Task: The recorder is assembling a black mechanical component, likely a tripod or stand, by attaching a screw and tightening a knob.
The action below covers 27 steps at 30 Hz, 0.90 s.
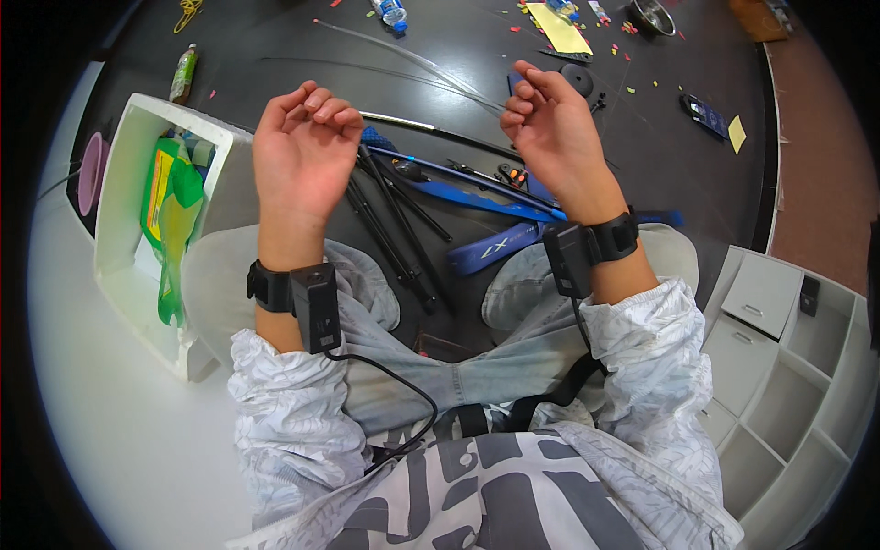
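My left hand [307, 156] is raised palm up with its fingers loosely curled and nothing in it. My right hand [557, 133] is turned palm up too, its fingers bent and apart, holding nothing. Each wrist carries a black strapped device, and a cable runs from it. Below and between the hands, on the dark floor, lie black tripod-like legs [396, 234], a blue strap with white lettering [495, 247] and a thin blue pole [477, 181]. A small black-and-orange item [511, 174] sits near my right wrist. Neither hand visibly touches these things.
To the left stands a white foam box [115, 220] containing a green scoop-shaped thing [179, 206]. Beyond are bottles [391, 16], a black ring [577, 80], yellow paper [561, 29], a metal bowl [653, 16] and scattered colourful bits. A white drawer cabinet [761, 293] stands right.
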Each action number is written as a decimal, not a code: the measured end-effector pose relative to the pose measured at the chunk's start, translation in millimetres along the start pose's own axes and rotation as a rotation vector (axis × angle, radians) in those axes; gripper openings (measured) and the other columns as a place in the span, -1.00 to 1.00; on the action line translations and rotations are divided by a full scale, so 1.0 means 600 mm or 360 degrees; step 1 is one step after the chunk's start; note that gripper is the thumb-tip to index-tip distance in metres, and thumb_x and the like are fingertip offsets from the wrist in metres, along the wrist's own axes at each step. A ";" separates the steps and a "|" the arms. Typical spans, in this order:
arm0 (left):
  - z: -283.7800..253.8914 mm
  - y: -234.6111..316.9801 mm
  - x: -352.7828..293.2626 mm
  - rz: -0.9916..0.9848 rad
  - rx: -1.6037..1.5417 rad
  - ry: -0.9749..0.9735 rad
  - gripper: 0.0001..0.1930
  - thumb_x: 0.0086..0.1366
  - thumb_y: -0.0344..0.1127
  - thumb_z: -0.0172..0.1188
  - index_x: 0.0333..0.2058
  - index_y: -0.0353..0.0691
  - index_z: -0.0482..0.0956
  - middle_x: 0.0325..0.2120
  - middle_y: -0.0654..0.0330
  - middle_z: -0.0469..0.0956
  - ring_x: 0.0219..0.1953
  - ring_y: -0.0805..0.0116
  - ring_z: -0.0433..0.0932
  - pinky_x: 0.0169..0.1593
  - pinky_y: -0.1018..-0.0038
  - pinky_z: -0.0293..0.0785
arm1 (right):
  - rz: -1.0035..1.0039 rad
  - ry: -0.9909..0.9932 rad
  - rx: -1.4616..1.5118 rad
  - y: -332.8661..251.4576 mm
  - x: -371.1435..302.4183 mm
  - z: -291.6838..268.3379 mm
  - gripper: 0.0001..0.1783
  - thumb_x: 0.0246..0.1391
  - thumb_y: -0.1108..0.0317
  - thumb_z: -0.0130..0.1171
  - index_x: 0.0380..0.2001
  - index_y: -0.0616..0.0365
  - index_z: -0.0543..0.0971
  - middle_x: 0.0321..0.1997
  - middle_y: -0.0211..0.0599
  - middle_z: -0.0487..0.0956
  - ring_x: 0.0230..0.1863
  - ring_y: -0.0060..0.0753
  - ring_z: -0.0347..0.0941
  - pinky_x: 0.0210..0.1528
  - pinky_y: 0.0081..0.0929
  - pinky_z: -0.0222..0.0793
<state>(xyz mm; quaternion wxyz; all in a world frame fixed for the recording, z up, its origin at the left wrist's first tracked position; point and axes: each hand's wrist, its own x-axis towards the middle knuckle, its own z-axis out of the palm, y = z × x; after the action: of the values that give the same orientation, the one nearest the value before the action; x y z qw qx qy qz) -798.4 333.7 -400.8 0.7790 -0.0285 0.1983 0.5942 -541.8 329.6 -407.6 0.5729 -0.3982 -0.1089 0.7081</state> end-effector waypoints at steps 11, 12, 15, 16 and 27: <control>0.001 0.029 -0.037 0.0144 -0.0009 -0.0108 -0.90 0.22 -0.44 0.00 -0.31 -0.33 0.34 -0.53 0.24 0.25 -0.46 0.43 0.27 -0.28 0.48 0.31 | 0.0045 -0.0070 -0.0018 0.015 0.014 0.024 -0.78 0.14 0.37 0.06 -0.17 0.25 0.44 -0.47 -0.45 0.33 -0.45 -0.58 0.20 -0.38 -0.60 0.21; 0.003 0.035 -0.048 0.0181 -0.0011 -0.0102 -0.90 0.22 -0.44 0.00 -0.31 -0.33 0.34 -0.53 0.24 0.25 -0.46 0.43 0.27 -0.28 0.48 0.31 | 0.0076 -0.0086 -0.0010 0.021 0.013 0.030 -0.78 0.15 0.37 0.05 -0.17 0.25 0.44 -0.47 -0.45 0.33 -0.45 -0.58 0.20 -0.38 -0.60 0.21; 0.009 0.047 -0.076 0.0289 0.0017 -0.0072 -0.90 0.23 -0.44 -0.01 -0.30 -0.33 0.34 -0.52 0.24 0.26 -0.46 0.42 0.27 -0.28 0.48 0.31 | 0.0122 -0.0142 -0.0032 0.029 0.010 0.042 -0.78 0.15 0.37 0.05 -0.17 0.24 0.44 -0.47 -0.45 0.34 -0.45 -0.58 0.21 -0.38 -0.59 0.22; 0.010 0.049 -0.083 0.0300 0.0023 -0.0105 -0.90 0.23 -0.44 -0.01 -0.30 -0.33 0.34 -0.52 0.24 0.26 -0.46 0.42 0.27 -0.28 0.48 0.31 | 0.0136 -0.0160 -0.0041 0.031 0.009 0.041 -0.78 0.15 0.37 0.05 -0.17 0.24 0.44 -0.47 -0.45 0.34 -0.45 -0.58 0.21 -0.38 -0.59 0.22; 0.008 0.083 -0.157 0.0492 0.0032 -0.0095 -0.93 0.27 -0.43 -0.05 -0.35 -0.30 0.30 -0.55 0.27 0.21 -0.46 0.44 0.23 -0.26 0.48 0.24 | 0.0147 -0.0257 0.0001 0.041 -0.002 0.061 -0.76 0.16 0.36 0.04 -0.14 0.24 0.44 -0.47 -0.46 0.34 -0.47 -0.59 0.22 -0.40 -0.61 0.23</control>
<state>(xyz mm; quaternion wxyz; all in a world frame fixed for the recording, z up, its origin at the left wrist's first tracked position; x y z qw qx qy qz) -863.8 263.4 -354.6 0.6840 0.0280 0.1830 0.7056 -584.6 331.5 -397.9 0.5290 -0.3443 -0.1360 0.7636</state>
